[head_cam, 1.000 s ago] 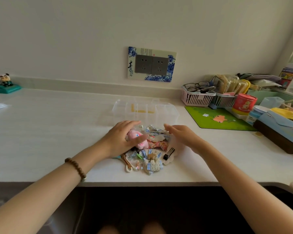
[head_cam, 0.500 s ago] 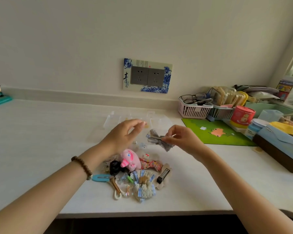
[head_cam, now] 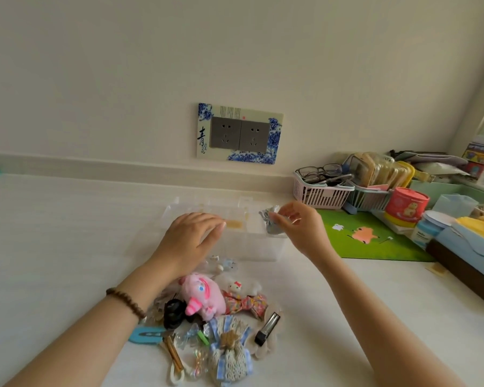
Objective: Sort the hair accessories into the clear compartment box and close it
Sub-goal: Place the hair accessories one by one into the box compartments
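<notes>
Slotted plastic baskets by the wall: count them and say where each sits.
2. A pink slotted plastic basket holding glasses stands right of the wall socket; a white slotted plastic basket of packets touches its right side. More could be hidden in the clutter beyond.

Pink plush pig clip (head_cam: 204,297), red floral fabric bow (head_cam: 245,301), blue-checked lace bow (head_cam: 229,350), teal snap clip (head_cam: 146,334), green desk mat (head_cam: 374,241), blue-and-white porcelain-pattern socket plate (head_cam: 239,133).

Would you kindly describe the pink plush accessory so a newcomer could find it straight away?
Start at the white counter and find the heap of hair accessories on its near side, in front of the clear compartment box. The pink plush accessory sits at the heap's top, beside the red patterned bow. It alone is a soft, rounded pink animal with a blue eye and striped snout.
</notes>
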### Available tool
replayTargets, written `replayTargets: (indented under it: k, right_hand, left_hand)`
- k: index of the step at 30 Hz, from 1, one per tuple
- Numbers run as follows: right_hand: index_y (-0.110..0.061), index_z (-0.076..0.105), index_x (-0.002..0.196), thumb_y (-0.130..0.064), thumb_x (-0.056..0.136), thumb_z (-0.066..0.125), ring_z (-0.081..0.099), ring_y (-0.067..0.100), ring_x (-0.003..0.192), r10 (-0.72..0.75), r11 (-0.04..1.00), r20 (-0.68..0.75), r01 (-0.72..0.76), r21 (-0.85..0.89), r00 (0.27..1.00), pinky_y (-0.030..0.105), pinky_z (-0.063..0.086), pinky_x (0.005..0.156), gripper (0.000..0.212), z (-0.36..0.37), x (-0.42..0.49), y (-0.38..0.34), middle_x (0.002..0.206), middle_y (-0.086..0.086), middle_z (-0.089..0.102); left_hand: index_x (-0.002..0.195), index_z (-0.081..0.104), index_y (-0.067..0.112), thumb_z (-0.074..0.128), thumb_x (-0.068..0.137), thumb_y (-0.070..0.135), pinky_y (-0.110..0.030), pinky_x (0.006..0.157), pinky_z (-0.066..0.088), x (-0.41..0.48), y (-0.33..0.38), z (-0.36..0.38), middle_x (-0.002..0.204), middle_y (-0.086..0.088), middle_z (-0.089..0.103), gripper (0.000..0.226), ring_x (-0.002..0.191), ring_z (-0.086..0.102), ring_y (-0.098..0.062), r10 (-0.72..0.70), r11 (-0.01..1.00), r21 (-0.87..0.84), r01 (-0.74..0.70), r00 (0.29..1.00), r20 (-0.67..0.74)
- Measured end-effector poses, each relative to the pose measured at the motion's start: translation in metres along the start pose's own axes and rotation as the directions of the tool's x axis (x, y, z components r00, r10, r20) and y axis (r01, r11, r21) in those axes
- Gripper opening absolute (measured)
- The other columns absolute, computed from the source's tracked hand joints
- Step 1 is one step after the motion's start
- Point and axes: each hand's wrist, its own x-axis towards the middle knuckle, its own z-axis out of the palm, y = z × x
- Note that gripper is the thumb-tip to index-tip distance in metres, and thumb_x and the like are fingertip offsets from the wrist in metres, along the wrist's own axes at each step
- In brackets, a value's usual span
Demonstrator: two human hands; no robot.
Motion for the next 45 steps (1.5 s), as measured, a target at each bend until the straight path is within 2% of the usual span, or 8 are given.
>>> replayTargets:
  k: [9,20,24,28,31,36,41,45]
  right_hand:
    - [-0.021,0.061,0.097,-0.058,0.09,0.005,0.048,0.01,0.115,-0.208,0.883,0.264,0.297,-0.364,0.942,0.035,0.006,0.114,0.067,0.003,-0.011,0.001,0.1,-0.005,0.065]
    - [-0.013,0.072,0.076,-0.062,0.087,0.001,0.051,0.01,0.113,-0.237,0.811,0.293,0.355,-0.465,0.926,0.029,-0.014,0.114,0.087,-0.008,-0.015,-0.006,0.096,0.003,0.069]
    - [-0.017,0.073,0.083,-0.063,0.09,0.012,0.051,0.011,0.118,-0.243,0.797,0.314,0.373,-0.474,0.918,0.036,-0.006,0.116,0.077,-0.007,-0.017,-0.006,0.101,0.002,0.07]
    - [-0.022,0.067,0.084,-0.057,0.083,0.05,0.059,0.01,0.09,-0.387,0.885,0.162,0.415,-0.211,0.907,0.031,0.043,0.09,0.038,-0.018,-0.027,-0.019,0.091,-0.009,0.068]
    - [-0.023,0.068,0.084,-0.052,0.077,0.06,0.059,0.003,0.073,-0.278,0.956,0.413,0.291,0.032,0.867,0.017,0.046,0.065,0.031,-0.019,-0.039,-0.036,0.082,-0.01,0.067]
    - [-0.023,0.065,0.092,-0.051,0.074,0.068,0.056,0.003,0.075,0.0,0.944,0.768,0.253,-0.211,0.64,0.013,0.044,0.065,0.033,-0.003,-0.05,-0.035,0.083,-0.014,0.061]
    - [-0.02,0.057,0.085,-0.032,0.08,0.069,0.057,0.004,0.071,-0.077,0.981,0.762,0.185,-0.056,0.643,0.015,0.047,0.068,0.018,-0.002,-0.05,-0.031,0.081,-0.008,0.062]
    - [-0.009,0.055,0.087,-0.009,0.082,0.066,0.066,0.019,0.075,-0.175,0.957,0.584,-0.002,0.289,0.793,0.027,0.056,0.068,0.012,-0.004,-0.046,-0.038,0.088,0.014,0.07]
  left_hand:
    - [0.118,0.062,0.026,0.011,0.086,0.066,-0.035,0.106,0.034,-0.002,-0.002,-0.005,0.123,0.011,0.062,0.073,0.119,0.051,-0.009,0.011,0.997,-0.081,-0.011,1.0,0.002]
    - [0.115,0.064,0.03,0.028,0.086,0.061,-0.016,0.1,0.032,-0.014,0.007,-0.023,0.117,0.018,0.061,0.055,0.12,0.046,0.004,-0.054,0.945,-0.32,0.064,0.998,0.039]
    - [0.103,0.068,0.032,0.053,0.084,0.057,-0.002,0.088,0.034,-0.021,0.027,-0.033,0.107,0.023,0.066,0.035,0.107,0.054,0.01,-0.02,0.907,-0.414,0.072,0.992,0.128]
    - [0.089,0.074,0.031,0.068,0.071,0.05,-0.019,0.083,0.05,-0.024,0.039,-0.036,0.089,0.017,0.073,0.027,0.085,0.064,0.003,-0.036,0.899,-0.409,0.156,0.957,0.286]
    - [0.087,0.075,0.031,0.074,0.071,0.046,-0.022,0.081,0.053,-0.025,0.036,-0.034,0.086,0.019,0.072,0.022,0.082,0.065,0.003,-0.078,0.915,-0.341,0.216,0.924,0.375]
    - [0.096,0.072,0.034,0.073,0.071,0.05,-0.018,0.077,0.051,-0.026,0.033,-0.032,0.077,0.031,0.067,0.03,0.078,0.063,0.009,-0.125,0.924,-0.262,0.28,0.866,0.484]
    - [0.1,0.07,0.039,0.071,0.075,0.048,-0.016,0.075,0.046,-0.025,0.031,-0.028,0.084,0.025,0.066,0.026,0.078,0.061,0.01,-0.118,0.931,-0.242,0.274,0.852,0.51]
    - [0.086,0.073,0.035,0.069,0.071,0.052,-0.012,0.059,0.043,-0.023,0.034,-0.024,0.068,0.024,0.068,0.023,0.06,0.058,0.008,-0.097,0.902,-0.362,0.234,0.928,0.36]
